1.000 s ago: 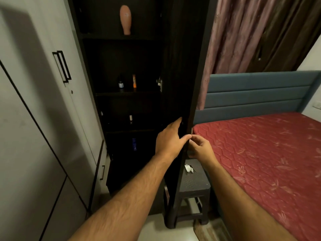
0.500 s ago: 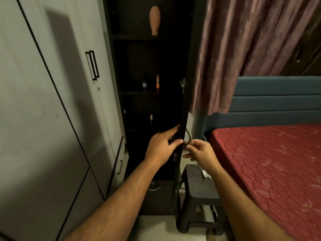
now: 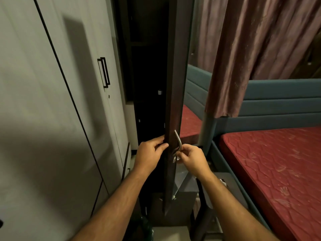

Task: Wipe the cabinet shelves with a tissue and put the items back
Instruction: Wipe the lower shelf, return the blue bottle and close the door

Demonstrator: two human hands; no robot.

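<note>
Curtain (image 3: 251, 54) and bed (image 3: 278, 171) behind; left hand (image 3: 150, 153) grips door (image 3: 173, 101) edge, right hand (image 3: 194, 160) pinches handle (image 3: 178, 141), shelves hidden.

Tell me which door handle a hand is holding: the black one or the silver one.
The silver handle on the dark door's edge; the right hand pinches it. The black handle sits untouched.

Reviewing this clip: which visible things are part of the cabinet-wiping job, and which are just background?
Job: dark cabinet door, gripped at its edge by the left hand; metal door handle, held by the right hand; cabinet shelves inside.

Background: white wardrobe, curtain, red mattress, blue headboard, dark stool.
</note>
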